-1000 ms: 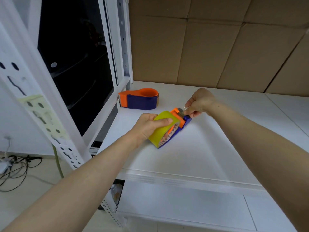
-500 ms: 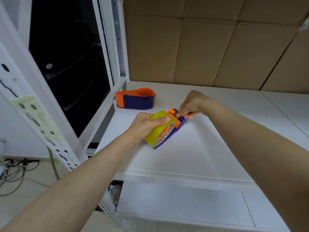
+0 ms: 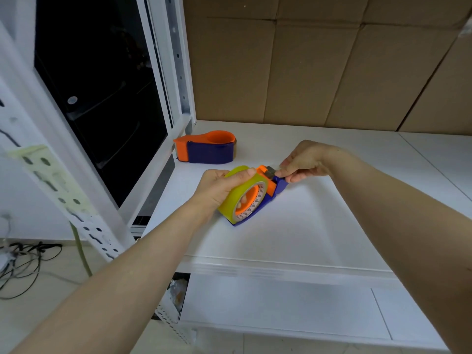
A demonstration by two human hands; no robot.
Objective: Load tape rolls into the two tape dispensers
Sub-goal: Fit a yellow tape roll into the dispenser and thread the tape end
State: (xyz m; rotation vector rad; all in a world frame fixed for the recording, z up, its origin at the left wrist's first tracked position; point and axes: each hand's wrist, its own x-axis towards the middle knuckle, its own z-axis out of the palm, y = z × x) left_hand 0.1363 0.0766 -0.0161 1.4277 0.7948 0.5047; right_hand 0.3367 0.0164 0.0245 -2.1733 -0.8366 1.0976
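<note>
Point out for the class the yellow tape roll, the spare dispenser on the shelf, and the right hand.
yellow tape roll (image 3: 236,190): head view, its outer yellow band.
spare dispenser (image 3: 210,152): head view, its blue side wall.
right hand (image 3: 305,159): head view, the back of the hand.

Both bare forearms reach forward from the lower corners of the view and meet near the middle. The left hand (image 3: 217,189) is curled, palm turned rightward, with its thumb lying flat along the top of the tape roll (image 3: 236,192) and the other fingers wrapped behind and through the core, where fingertips show inside the ring. The right hand (image 3: 305,160) sits just beyond and to the right of the left, knuckles up, wrist slightly bent, its thumb and forefinger pinched together at the front end of the dispenser (image 3: 270,186).
</note>
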